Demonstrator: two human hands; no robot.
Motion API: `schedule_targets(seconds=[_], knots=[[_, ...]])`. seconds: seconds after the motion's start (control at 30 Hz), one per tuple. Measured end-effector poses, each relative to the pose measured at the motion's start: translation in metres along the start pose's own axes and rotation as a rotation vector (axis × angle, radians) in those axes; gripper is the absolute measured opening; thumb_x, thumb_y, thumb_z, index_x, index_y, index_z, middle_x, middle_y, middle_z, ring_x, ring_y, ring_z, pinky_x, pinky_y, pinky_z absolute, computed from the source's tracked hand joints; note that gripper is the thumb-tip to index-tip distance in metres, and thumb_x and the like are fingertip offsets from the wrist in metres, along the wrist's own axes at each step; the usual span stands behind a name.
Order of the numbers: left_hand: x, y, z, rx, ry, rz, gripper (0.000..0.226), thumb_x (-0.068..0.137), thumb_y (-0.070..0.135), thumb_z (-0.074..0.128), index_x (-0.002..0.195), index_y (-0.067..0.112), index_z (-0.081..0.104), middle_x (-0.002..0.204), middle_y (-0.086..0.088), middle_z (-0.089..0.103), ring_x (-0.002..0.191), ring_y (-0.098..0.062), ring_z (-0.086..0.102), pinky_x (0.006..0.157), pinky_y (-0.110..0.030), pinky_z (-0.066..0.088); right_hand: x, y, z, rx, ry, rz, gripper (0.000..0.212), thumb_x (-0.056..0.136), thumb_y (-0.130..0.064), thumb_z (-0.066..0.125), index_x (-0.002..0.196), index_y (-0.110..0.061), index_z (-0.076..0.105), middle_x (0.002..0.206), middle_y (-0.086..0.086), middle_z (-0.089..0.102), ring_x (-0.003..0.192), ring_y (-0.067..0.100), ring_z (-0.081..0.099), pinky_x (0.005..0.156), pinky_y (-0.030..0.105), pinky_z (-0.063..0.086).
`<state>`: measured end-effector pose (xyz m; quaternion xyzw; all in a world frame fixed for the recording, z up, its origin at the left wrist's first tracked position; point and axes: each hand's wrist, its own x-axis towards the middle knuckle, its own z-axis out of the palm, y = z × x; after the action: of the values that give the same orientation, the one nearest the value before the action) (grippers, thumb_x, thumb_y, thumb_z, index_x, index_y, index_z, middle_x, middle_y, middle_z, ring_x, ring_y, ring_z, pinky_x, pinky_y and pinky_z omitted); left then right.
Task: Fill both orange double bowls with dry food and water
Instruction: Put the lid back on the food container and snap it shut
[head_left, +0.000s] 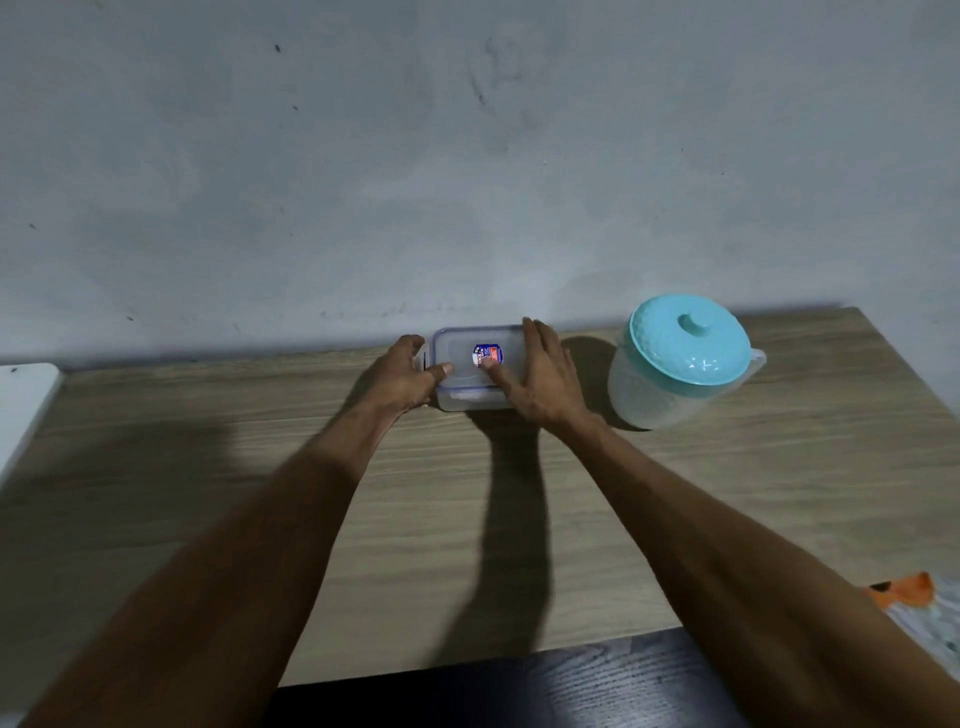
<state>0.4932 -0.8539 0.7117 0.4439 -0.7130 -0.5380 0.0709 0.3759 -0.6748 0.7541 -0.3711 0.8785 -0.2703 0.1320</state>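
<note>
Arms (291, 519) outstretched: left hand (402, 371) fingers grasping the container (467, 401) end, right hand (540, 374) fingers seemingly flat on its lid (460, 353).

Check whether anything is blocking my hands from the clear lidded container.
Nothing visible does. The left hand grips the left end of the clear container and the right hand rests on its lid; the teal-lidded pitcher stands apart to its right.
</note>
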Motion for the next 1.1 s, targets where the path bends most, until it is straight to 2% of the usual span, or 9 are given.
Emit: schedule_targets(seconds=[0.1, 0.23, 0.33, 0.53, 0.67, 0.73, 0.8, 0.97, 1.1], knots=[[-0.003, 0.0, 0.003, 0.036, 0.059, -0.012, 0.07, 0.053, 0.066, 0.076, 0.108, 0.039, 0.042, 0.117, -0.011, 0.058, 0.094, -0.032, 0.07, 0.074, -0.05, 0.06, -0.015, 0.004, 0.011, 0.227, 0.144, 0.16, 0.057, 0.097, -0.042, 0.052, 0.137, -0.004, 0.042, 0.139, 0.021, 0.051, 0.126, 0.039, 0.051, 0.1, 0.043, 0.044], [-0.057, 0.04, 0.006, 0.02, 0.134, -0.007, 0.053, 0.086, 0.027, 0.073, 0.125, 0.007, 0.043, 0.114, -0.007, 0.053, 0.101, -0.025, 0.06, 0.071, -0.031, 0.05, -0.016, -0.005, 0.012, 0.365, 0.234, 0.267, 0.037, 0.097, -0.031, 0.055, 0.121, -0.002, 0.055, 0.121, 0.023, 0.064, 0.113, 0.041, 0.059, 0.087, 0.036, 0.044], [-0.062, 0.041, 0.01, 0.015, 0.198, 0.007, 0.053, 0.089, 0.027, 0.069, 0.13, 0.003, 0.046, 0.123, -0.007, 0.054, 0.113, -0.024, 0.055, 0.077, -0.024, 0.036, -0.013, -0.007, 0.013, 0.447, 0.228, 0.328, 0.036, 0.094, -0.03, 0.059, 0.117, -0.002, 0.06, 0.117, 0.022, 0.067, 0.113, 0.04, 0.059, 0.093, 0.037, 0.046], [-0.062, 0.037, 0.015, -0.035, 0.213, 0.004, 0.046, 0.089, 0.027, 0.069, 0.125, 0.003, 0.054, 0.127, -0.01, 0.061, 0.111, -0.025, 0.06, 0.075, -0.024, 0.037, -0.012, -0.006, 0.014, 0.56, 0.241, 0.426, 0.037, 0.094, -0.033, 0.06, 0.117, -0.004, 0.066, 0.116, 0.018, 0.069, 0.113, 0.035, 0.06, 0.095, 0.033, 0.045], [-0.067, 0.041, 0.02, -0.064, 0.244, 0.004, 0.03, 0.093, 0.022, 0.065, 0.114, 0.001, 0.067, 0.101, 0.001, 0.063, 0.088, -0.016, 0.058, 0.056, -0.016, 0.037, -0.013, -0.007, 0.014, 0.593, 0.237, 0.436, 0.04, 0.095, -0.033, 0.06, 0.121, -0.004, 0.064, 0.117, 0.017, 0.068, 0.112, 0.033, 0.061, 0.094, 0.032, 0.046], [-0.064, 0.039, 0.022, -0.099, 0.251, -0.022, 0.029, 0.091, 0.024, 0.067, 0.107, 0.0, 0.071, 0.095, -0.006, 0.069, 0.084, -0.021, 0.065, 0.067, -0.022, 0.052, -0.013, -0.007, 0.013, 0.598, 0.235, 0.441, 0.041, 0.095, -0.034, 0.059, 0.122, -0.004, 0.063, 0.118, 0.016, 0.068, 0.113, 0.032, 0.061, 0.092, 0.029, 0.045], [-0.063, 0.037, 0.022, -0.134, 0.264, -0.027, 0.028, 0.09, 0.026, 0.069, 0.104, 0.003, 0.072, 0.098, -0.01, 0.072, 0.085, -0.024, 0.068, 0.076, -0.028, 0.055, -0.014, -0.008, 0.013, 0.603, 0.227, 0.442, 0.041, 0.096, -0.033, 0.058, 0.124, -0.003, 0.062, 0.119, 0.015, 0.067, 0.112, 0.03, 0.061, 0.086, 0.024, 0.041], [-0.068, 0.036, 0.026, -0.185, 0.29, -0.012, 0.024, 0.091, 0.027, 0.066, 0.101, 0.006, 0.071, 0.088, -0.006, 0.067, 0.076, -0.018, 0.06, 0.056, -0.014, 0.043, -0.018, -0.009, 0.012, 0.612, 0.218, 0.448, 0.043, 0.095, -0.034, 0.059, 0.126, -0.005, 0.061, 0.122, 0.015, 0.066, 0.115, 0.031, 0.06, 0.089, 0.026, 0.043], [-0.079, 0.032, 0.027, -0.271, 0.305, -0.022, 0.018, 0.091, 0.023, 0.067, 0.097, 0.006, 0.069, 0.086, -0.007, 0.064, 0.076, -0.018, 0.056, 0.07, -0.026, 0.047, -0.027, -0.013, 0.007, 0.605, 0.215, 0.451, 0.04, 0.094, -0.033, 0.062, 0.122, -0.004, 0.064, 0.12, 0.016, 0.067, 0.114, 0.032, 0.061, 0.093, 0.03, 0.045]])
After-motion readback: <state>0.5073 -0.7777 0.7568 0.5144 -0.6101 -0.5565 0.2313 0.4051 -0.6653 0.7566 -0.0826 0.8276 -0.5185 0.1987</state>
